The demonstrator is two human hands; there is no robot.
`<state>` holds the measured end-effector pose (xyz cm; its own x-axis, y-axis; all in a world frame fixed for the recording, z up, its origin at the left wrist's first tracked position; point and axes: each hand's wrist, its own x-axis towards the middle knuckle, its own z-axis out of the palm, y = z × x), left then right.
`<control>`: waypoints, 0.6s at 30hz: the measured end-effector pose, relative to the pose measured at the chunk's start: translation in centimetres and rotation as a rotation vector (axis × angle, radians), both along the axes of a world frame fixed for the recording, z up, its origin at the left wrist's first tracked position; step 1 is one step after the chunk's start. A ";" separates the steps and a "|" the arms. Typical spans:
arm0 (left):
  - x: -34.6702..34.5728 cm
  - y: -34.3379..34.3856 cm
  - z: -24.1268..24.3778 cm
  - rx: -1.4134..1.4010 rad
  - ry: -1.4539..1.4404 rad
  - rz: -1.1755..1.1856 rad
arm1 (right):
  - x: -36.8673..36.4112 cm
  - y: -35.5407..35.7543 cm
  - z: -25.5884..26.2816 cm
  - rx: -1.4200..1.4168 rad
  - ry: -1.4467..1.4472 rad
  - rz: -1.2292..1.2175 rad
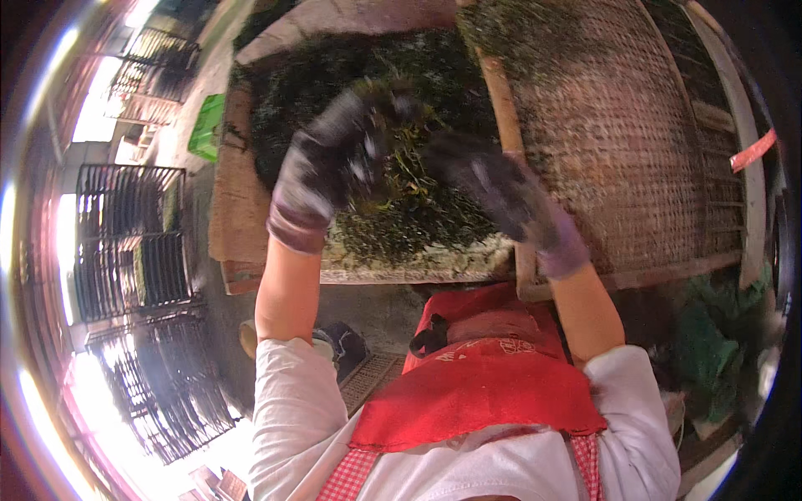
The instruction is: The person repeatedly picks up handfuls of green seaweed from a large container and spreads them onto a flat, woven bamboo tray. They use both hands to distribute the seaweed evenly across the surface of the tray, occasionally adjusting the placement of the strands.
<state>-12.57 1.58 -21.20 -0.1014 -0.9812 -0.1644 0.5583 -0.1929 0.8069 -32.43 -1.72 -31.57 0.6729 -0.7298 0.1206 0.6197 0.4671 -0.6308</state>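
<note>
A heap of dark green, stringy plant matter (pixel 401 232) lies on a wooden work surface (pixel 235 213) before me. My left hand (pixel 341 147), in a dark glove with a purplish cuff, is over the heap's left side with its fingers bent. From the right my right hand (pixel 495 181), gloved alike, reaches in over the heap's edge, fingers pointing left. Yellow-green strands (pixel 410 156) show between the two hands. Both hands are motion-blurred, so whether either grips any strands cannot be told.
Right of the heap lies a wood-framed mesh screen (pixel 614 163), with loose green matter (pixel 532 37) on its far part. A green plastic crate (pixel 205 128) stands beyond the left edge. Slatted racks (pixel 131 244) stand further left. Green cloth or netting (pixel 708 351) is at lower right.
</note>
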 end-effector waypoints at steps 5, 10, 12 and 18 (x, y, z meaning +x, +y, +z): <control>-5.4 3.6 -4.7 0.093 -0.453 -0.407 | 0.3 -1.5 -1.4 0.523 -0.479 0.203; -12.5 -0.7 -2.9 0.375 -0.434 -0.419 | -11.6 -5.2 2.5 0.412 -0.280 -0.117; -16.8 -4.0 -2.0 0.336 -0.445 -0.520 | -18.4 -7.6 2.6 0.193 -0.383 -0.192; -33.6 -16.9 -3.9 0.008 -0.222 -0.641 | -42.8 -18.5 4.7 -0.569 0.402 -0.688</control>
